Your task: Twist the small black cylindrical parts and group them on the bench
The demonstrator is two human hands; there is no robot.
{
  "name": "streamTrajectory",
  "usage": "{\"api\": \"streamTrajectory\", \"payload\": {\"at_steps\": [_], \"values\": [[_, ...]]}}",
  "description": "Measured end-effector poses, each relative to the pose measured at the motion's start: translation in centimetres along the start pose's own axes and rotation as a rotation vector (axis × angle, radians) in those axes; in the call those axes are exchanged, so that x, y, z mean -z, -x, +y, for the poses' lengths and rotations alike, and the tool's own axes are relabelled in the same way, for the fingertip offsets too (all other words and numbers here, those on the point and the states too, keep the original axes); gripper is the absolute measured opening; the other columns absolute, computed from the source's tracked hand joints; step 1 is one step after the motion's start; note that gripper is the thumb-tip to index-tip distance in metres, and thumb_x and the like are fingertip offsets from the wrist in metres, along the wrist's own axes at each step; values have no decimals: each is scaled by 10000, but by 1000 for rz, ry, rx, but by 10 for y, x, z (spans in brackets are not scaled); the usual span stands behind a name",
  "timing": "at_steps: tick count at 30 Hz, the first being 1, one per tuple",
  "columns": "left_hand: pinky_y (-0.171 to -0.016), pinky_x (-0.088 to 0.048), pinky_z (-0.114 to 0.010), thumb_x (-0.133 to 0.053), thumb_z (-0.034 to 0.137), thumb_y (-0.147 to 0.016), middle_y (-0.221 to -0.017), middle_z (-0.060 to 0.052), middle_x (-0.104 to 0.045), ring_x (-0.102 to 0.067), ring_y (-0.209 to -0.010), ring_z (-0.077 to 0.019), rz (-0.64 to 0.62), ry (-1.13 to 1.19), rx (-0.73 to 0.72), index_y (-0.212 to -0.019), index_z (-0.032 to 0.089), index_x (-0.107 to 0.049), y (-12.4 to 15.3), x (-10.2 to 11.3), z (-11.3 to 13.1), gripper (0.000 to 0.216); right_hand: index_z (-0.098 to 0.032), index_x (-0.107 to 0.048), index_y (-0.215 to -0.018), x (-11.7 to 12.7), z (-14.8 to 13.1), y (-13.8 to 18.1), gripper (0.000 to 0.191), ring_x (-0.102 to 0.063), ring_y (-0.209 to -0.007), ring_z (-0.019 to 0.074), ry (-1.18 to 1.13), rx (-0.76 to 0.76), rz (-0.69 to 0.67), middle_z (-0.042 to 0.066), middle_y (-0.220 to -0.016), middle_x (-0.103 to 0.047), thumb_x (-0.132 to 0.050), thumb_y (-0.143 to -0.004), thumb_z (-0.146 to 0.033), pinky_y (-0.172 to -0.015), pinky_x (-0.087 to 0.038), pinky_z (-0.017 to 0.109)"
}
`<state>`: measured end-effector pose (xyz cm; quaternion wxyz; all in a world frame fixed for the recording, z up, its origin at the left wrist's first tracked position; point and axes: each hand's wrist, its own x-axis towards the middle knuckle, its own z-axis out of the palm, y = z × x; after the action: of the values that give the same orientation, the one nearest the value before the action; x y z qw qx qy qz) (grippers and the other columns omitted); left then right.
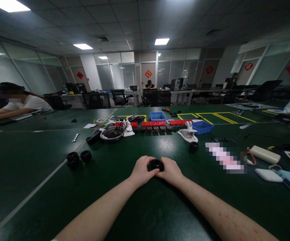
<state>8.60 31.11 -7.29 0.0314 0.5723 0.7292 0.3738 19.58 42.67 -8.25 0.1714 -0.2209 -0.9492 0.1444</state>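
Both my hands are grasping: left hand point(141, 171) and right hand point(172, 170) each pinch the same black round part point(157, 164), thumbs meeting at its near side, fingers curled about the flanks. The part is at or just above the green table point(148, 214), directly ahead of me; whether it touches the surface I cannot tell.

Risk, in my judgement: the part could twist or slip out if my two grips pull unevenly, since only the fingertips bear on a curved, smooth-looking wall. A dropped piece might roll. My thumbs also crowd the near edge — a pinch is possible if pressure rises.

Appearance: glossy black, squat, ring-like, with a dark round recess in the top. No damage noted, though much of the wall is covered by my fingers.

Beyond, to the left: a cluster of black parts point(72, 160), apparently stacked, with a single black piece point(86, 156) just beside it. To the right, another black piece point(193, 147) sits by a white clamp-like stand point(188, 134). Farther off lie a wrench point(76, 137), red strips point(153, 123) and a blue bin point(158, 116). Farthest — a person point(149, 86) seated at the back desks.
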Motion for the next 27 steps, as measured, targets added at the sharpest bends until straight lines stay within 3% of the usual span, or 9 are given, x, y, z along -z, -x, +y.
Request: {"api": "streamTrajectory", "payload": {"at_steps": [3,7,11,14,27], "values": [[-718,-397,-305,-655,239,-645,-854,-29,-541,-492,-821,-197,8,-5,27,-953,196,-564,-1,-1,2,324,-155,-530,-781,3,-1,1,353,-509,-725,201,-1,6,-4,47,-767,-556,-635,-597,-438,-623,-345,291],[-629,-398,-251,-646,245,-662,-819,-10,-509,-478,-708,-150,-97,85,-5,-991,204,-555,-2,5,0,344,-176,-521,-1034,10,8,-1,524,-515,-872,223,-260,173,-127,59,-952,-567,-687,-572,-360,-744,-378,320],[-561,-385,-215,-643,264,-669,-807,1,-477,-441,-611,-106,-198,197,-13,-1008,191,-553,-3,10,-6,358,-157,-561,-998,15,19,-5,403,-537,-818,195,-526,211,-328,39,-914,-587,-654,-607,-193,-712,-411,293],[-562,-388,-212,-643,273,-670,-830,-5,-476,-450,-622,-103,-241,254,-26,-1019,185,-550,-3,13,-7,371,-149,-581,-957,18,20,-7,347,-536,-776,177,-620,211,-402,19,-853,-592,-637,-614,-147,-688,-415,276],[-547,-378,-207,-665,259,-642,-824,-4,-482,-448,-614,-103,-177,233,23,-967,177,-560,-1,8,-4,351,-151,-570,-845,10,22,-6,321,-484,-707,149,-473,145,-278,-1,-782,-523,-700,-560,-225,-605,-368,240]]}}
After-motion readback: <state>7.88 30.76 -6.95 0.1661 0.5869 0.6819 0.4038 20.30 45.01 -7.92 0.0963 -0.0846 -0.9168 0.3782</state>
